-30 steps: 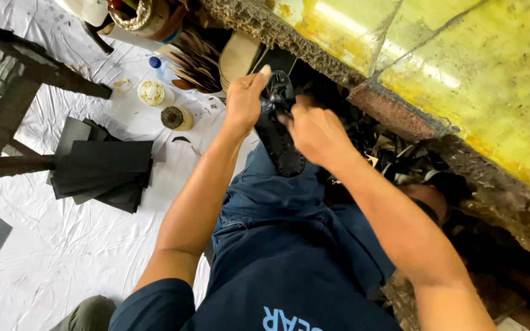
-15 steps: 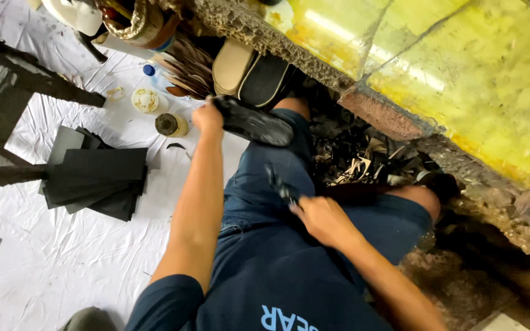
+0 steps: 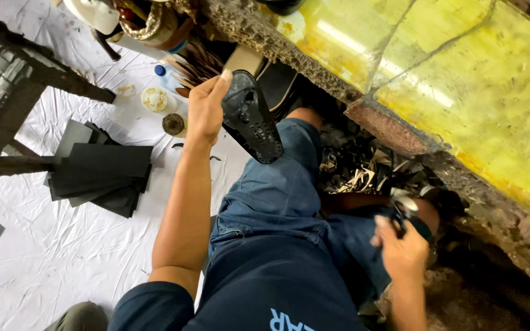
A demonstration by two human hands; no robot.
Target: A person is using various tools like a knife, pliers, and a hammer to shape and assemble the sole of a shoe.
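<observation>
Left hand (image 3: 207,110): closed on the upper edge of a black shoe sole (image 3: 249,116), thumb on top, fingers wrapped behind. The sole hangs tilted, its studded underside toward the camera, above the left knee of the blue jeans (image 3: 277,190). Half a second ago this hand held the sole flatter and farther out over the white sheet; it is now raised and drawn in over the leg.

Right hand (image 3: 403,248): closed round a small dark tool (image 3: 406,211) with a metal tip; what kind of tool cannot be told. The hand sits low beside the right thigh, near a heap of leather scraps (image 3: 363,178). Earlier it was at mid-lap; a second ago both hands met on the sole.

Surroundings: white sheet (image 3: 50,257) spread on the floor. On it a stack of dark sheets (image 3: 102,175), a small round tin (image 3: 173,124), a pale lid (image 3: 153,98) and a blue-capped bottle (image 3: 162,71), all well apart from the hands and unchanged in place. Woven stool (image 3: 1,79) at left. Yellow slab (image 3: 461,79) with a rough crumbling edge at upper right.
</observation>
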